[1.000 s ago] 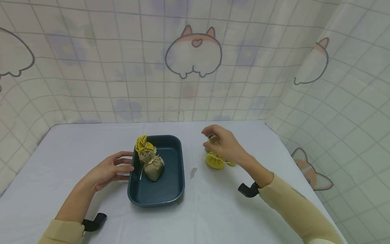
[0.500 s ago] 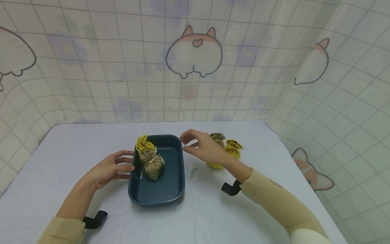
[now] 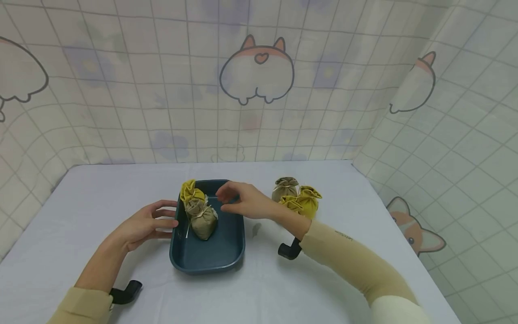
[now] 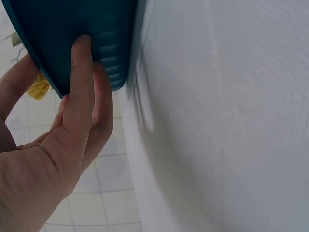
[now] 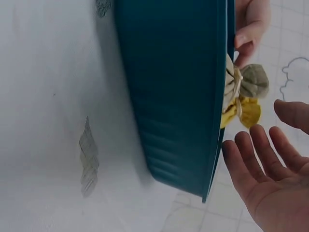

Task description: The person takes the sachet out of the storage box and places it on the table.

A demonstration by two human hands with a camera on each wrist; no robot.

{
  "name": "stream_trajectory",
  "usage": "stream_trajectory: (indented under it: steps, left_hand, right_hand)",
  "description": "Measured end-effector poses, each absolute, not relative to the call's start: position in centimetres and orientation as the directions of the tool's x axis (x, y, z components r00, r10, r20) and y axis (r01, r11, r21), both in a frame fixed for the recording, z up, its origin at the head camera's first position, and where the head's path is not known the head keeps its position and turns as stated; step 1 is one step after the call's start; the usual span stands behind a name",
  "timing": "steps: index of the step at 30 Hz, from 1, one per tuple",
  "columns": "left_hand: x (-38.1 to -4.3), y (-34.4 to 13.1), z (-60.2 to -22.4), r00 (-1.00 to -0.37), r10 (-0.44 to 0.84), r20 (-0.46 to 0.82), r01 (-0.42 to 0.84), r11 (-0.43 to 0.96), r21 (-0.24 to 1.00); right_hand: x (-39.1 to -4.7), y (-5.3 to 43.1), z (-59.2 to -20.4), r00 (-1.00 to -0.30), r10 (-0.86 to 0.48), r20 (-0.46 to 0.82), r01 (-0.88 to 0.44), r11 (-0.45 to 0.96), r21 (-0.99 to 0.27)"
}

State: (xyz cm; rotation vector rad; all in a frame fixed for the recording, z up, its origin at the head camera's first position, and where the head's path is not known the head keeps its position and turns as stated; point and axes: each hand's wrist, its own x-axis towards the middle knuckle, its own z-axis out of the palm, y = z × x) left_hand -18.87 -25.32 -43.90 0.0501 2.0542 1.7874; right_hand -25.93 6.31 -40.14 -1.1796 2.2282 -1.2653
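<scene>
A dark teal tray (image 3: 210, 256) sits on the table with a yellow drawstring pouch (image 3: 189, 192) and a khaki drawstring pouch (image 3: 204, 223) along its left side. My left hand (image 3: 147, 225) rests its fairly straight fingers (image 4: 79, 92) against the tray's left outer wall. Over the tray's far right part hangs my right hand (image 3: 251, 201), fingers loosely bent and apart from the thumb, holding nothing. In the right wrist view, its fingertips (image 5: 244, 140) are near the tray's rim, and both pouches' tied tops stick up above that rim.
Right of the tray stand another khaki pouch (image 3: 284, 189) and two yellow ones, a nearer pouch (image 3: 292, 204) partly hidden by my right forearm and a further pouch (image 3: 309, 198). A patterned curtain (image 3: 259, 130) hangs behind the white-covered table (image 3: 283, 283).
My right hand has moved left, from over the pouches on the right to over the tray, uncovering those pouches. The left hand and the tray have stayed put.
</scene>
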Motion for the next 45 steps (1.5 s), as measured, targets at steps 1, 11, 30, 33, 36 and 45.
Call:
stream_trajectory:
  steps: [1,11,30,33,36,45]
  left_hand:
    - [-18.9,-25.3,-43.9,-0.913,0.293,-0.283,-0.241,0.174,0.955]
    - [-18.9,-25.4,-44.0,-0.908,0.305,-0.287,-0.247,0.162,0.955]
    - [-18.8,-25.3,-43.8,-0.908,0.298,-0.294,-0.256,0.162,0.953]
    - [-18.8,-25.3,-43.8,-0.910,0.290,-0.295,-0.255,0.169,0.952]
    - [-18.8,-25.3,-43.8,-0.912,0.283,-0.297,-0.256,0.173,0.951]
    - [-18.6,-25.2,-43.6,-0.911,0.286,-0.299,-0.257,0.175,0.950]
  right_hand:
    - [-25.9,6.0,-40.2,-0.603,-0.791,0.108,-0.499,0.268,-0.824]
    - [-25.9,3.7,-40.7,-0.588,-0.808,0.034,-0.533,0.355,-0.768]
    - [-25.8,2.3,-41.2,-0.545,-0.836,-0.068,-0.633,0.463,-0.620]
    - [-25.8,2.3,-41.3,-0.547,-0.835,-0.053,-0.664,0.471,-0.581]
    - [-25.8,2.3,-41.4,-0.537,-0.843,-0.031,-0.677,0.452,-0.580]
    - [-25.7,2.1,-41.5,-0.544,-0.839,0.008,-0.696,0.446,-0.564]
